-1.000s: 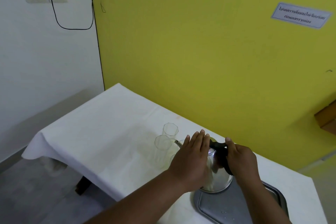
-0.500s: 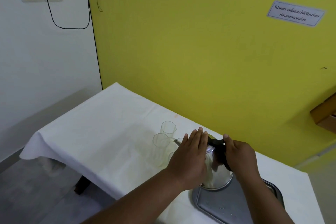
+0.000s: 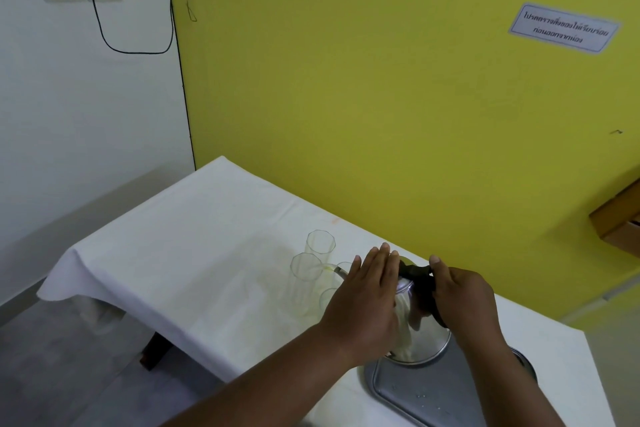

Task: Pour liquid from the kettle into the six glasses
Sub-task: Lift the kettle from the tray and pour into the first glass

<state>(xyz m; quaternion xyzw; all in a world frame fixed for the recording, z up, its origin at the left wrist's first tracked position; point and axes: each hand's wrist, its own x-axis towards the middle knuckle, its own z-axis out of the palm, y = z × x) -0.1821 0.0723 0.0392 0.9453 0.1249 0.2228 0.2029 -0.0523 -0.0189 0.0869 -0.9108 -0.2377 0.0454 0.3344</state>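
Note:
A steel kettle (image 3: pixel 424 336) is tipped to the left, its spout over the rim of a clear glass (image 3: pixel 304 270). A thin yellowish stream runs from the spout into that glass. My right hand (image 3: pixel 460 295) grips the kettle's black handle. My left hand (image 3: pixel 367 291) lies flat on the kettle's lid and side, fingers together. Another clear glass (image 3: pixel 320 243) stands just behind. Two more glasses (image 3: pixel 329 296) show partly beside my left hand; any others are hidden.
A steel tray (image 3: pixel 433 395) lies on the white-clothed table (image 3: pixel 194 253) under the kettle's base. The yellow wall runs close behind the table. A wooden shelf corner (image 3: pixel 620 218) juts out at the right. The table's left edge drops to the floor.
The kettle has tipped a little further left and a stream now runs from the spout into the front glass. Both hands stay on the kettle.

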